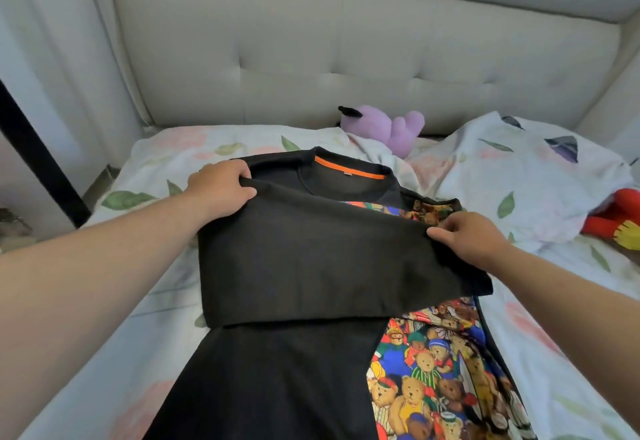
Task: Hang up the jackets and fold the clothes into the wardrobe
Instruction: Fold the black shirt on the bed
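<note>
My left hand and right hand pinch the folded edge of the black shirt between curled fingers, bed beneath, teddy-bear print below my right fingers.

This is a bedroom in a home. A bed fills most of the view, made up in white cloth printed with pink flowers and green leaves. Behind it rises a wide, pale headboard, padded and button-tufted. A crumpled quilt in a similar leafy print is heaped on the right of the mattress. A purple plush toy lies at the foot of the headboard, and a red and yellow plush toy lies at the right edge, just beside the quilt. What looks like a pale curtain hangs at the left. A black shirt with a teddy-bear print, everyday clothing, is spread across the bed.
</note>
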Motion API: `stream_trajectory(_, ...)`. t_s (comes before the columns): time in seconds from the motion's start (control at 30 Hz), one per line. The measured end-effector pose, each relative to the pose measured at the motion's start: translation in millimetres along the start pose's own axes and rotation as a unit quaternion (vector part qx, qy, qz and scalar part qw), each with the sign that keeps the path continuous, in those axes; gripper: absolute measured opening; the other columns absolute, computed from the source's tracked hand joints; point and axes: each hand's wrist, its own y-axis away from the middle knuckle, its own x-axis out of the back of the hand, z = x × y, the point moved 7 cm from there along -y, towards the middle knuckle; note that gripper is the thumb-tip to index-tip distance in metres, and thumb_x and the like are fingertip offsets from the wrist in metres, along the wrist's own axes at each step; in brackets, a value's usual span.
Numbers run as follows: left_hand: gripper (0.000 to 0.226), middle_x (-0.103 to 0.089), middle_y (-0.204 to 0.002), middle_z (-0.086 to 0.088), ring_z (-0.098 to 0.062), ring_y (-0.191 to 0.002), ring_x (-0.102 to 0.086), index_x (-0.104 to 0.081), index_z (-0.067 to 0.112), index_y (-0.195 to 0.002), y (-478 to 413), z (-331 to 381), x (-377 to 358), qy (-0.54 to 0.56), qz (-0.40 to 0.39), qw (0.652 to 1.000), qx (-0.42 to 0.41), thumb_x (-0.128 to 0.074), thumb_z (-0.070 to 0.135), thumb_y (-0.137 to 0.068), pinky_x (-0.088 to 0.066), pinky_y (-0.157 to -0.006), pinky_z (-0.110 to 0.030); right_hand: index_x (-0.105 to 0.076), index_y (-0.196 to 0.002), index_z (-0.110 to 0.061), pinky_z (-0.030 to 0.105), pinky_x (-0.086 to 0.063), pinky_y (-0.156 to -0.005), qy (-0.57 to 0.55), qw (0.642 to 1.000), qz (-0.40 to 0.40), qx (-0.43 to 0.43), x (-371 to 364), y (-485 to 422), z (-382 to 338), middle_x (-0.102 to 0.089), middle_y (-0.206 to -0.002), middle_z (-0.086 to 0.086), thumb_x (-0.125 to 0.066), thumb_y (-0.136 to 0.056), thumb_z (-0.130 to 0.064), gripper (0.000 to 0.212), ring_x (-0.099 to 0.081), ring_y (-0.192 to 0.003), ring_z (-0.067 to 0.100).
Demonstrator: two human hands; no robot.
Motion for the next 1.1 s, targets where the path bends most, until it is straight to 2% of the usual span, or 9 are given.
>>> stream_trajectory(0.07, 0.004, -0.060, -0.106, 0.005, -0.027, -0.107, -0.053, -0.059, 0.030, -0.098, -2.5, -4.9, -5.5, -0.036, 0.001, 0.999, -0.005, -0.057, 0.033, -0.095, -0.040, -0.086, -0.037, -0.070, -0.075, -0.010, 0.038, -0.050, -0.073, -0.079, 0.995, -0.041, -0.045, -20.3, 10.2, 23.8, -0.070, -0.071, 0.007, -0.070, -0.084, -0.054, 0.045, -0.064, -0.071, 0.022)
stream_trajectory(0.2, 0.007, -0.066, -0.110, -0.002, -0.031, -0.108, -0.055, -0.059, 0.030, -0.093, -5.8, -17.3, -10.2, -0.051, 0.016, 0.999, -0.005, -0.054, 0.028, -0.097, -0.046, -0.088, -0.041, -0.071, -0.075, -0.008, 0.035, -0.050, -0.080, -0.217, 0.965, -0.133, -0.066, -52.2, 26.4, 56.4, -0.071, -0.077, 0.004, -0.076, -0.086, -0.020, 0.016, -0.064, -0.080, 0.023)
stream_trajectory(0.33, 0.011, -0.063, -0.109, -0.008, -0.037, -0.108, -0.054, -0.065, 0.027, -0.099, -7.2, -18.2, -17.3, -0.082, 0.067, 0.994, -0.006, -0.055, 0.031, -0.097, -0.041, -0.086, -0.042, -0.071, -0.088, -0.010, 0.035, -0.052, -0.072, -0.216, 0.957, -0.180, -0.070, -74.9, 34.4, 55.2, -0.074, -0.083, 0.004, -0.073, -0.089, -0.029, 0.019, -0.069, -0.080, 0.022)
stream_trajectory(0.53, 0.036, -0.051, -0.127, -0.020, -0.042, -0.125, -0.040, -0.061, 0.012, -0.125, 17.0, -25.8, -23.0, 0.017, 0.161, 0.987, 0.026, -0.060, 0.029, -0.093, -0.031, -0.112, -0.049, -0.073, -0.098, -0.012, 0.041, -0.058, -0.077, -0.393, 0.897, -0.109, -0.167, -91.8, 34.4, 63.2, -0.076, -0.095, 0.016, -0.064, -0.096, -0.023, 0.014, -0.072, -0.086, 0.033)
stream_trajectory(0.63, 0.059, -0.033, -0.151, -0.022, -0.042, -0.141, -0.026, -0.045, 0.004, -0.139, 72.8, -7.2, -23.6, 0.018, 0.236, 0.971, -0.022, -0.058, 0.037, -0.091, -0.021, -0.119, -0.054, -0.073, -0.090, -0.014, 0.036, -0.055, -0.070, -0.318, 0.939, -0.043, -0.122, -76.2, 27.3, 54.3, -0.074, -0.087, 0.012, -0.068, -0.094, -0.027, 0.015, -0.069, -0.080, 0.029)
stream_trajectory(0.7, 0.074, -0.031, -0.155, -0.023, -0.042, -0.144, -0.025, -0.042, 0.004, -0.144, 103.6, 6.0, -57.5, -0.077, 0.179, 0.976, -0.092, -0.047, 0.051, -0.087, -0.019, -0.117, -0.057, -0.071, -0.087, -0.013, 0.032, -0.051, -0.069, -0.247, 0.968, 0.031, -0.036, -53.7, 22.2, 31.8, -0.071, -0.082, 0.004, -0.066, -0.094, -0.027, 0.016, -0.064, -0.078, 0.021)
stream_trajectory(0.8, 0.081, -0.020, -0.162, -0.017, -0.035, -0.150, -0.016, -0.025, 0.011, -0.155, 104.2, -20.2, -99.3, -0.186, 0.078, 0.977, -0.062, -0.032, 0.063, -0.093, -0.015, -0.119, -0.055, -0.070, -0.094, -0.014, 0.029, -0.040, -0.066, -0.228, 0.962, 0.148, 0.006, -34.8, 19.8, 11.5, -0.066, -0.084, 0.000, -0.060, -0.097, -0.028, 0.017, -0.059, -0.079, 0.018)
stream_trajectory(1.0, 0.082, -0.003, -0.165, -0.016, -0.032, -0.152, -0.005, -0.009, 0.012, -0.159, 83.0, -50.9, -117.8, -0.192, 0.028, 0.980, 0.029, -0.033, 0.059, -0.096, -0.010, -0.121, -0.053, -0.052, -0.088, -0.009, 0.041, -0.044, -0.066, -0.073, 0.988, 0.136, -0.022, -98.5, 24.2, 26.7, -0.061, -0.084, 0.013, -0.047, -0.103, -0.028, 0.024, -0.058, -0.081, 0.037)
stream_trajectory(1.1, 0.073, -0.019, -0.162, -0.019, -0.036, -0.149, -0.017, -0.027, 0.006, -0.154, 88.3, -23.1, -109.1, -0.198, 0.092, 0.973, -0.081, -0.043, 0.045, -0.096, -0.016, -0.118, -0.057, -0.054, -0.105, -0.008, 0.044, -0.048, -0.076, -0.103, 0.981, 0.155, -0.052, -91.0, 26.4, 26.4, -0.063, -0.100, 0.016, -0.048, -0.101, -0.024, 0.017, -0.059, -0.093, 0.038)
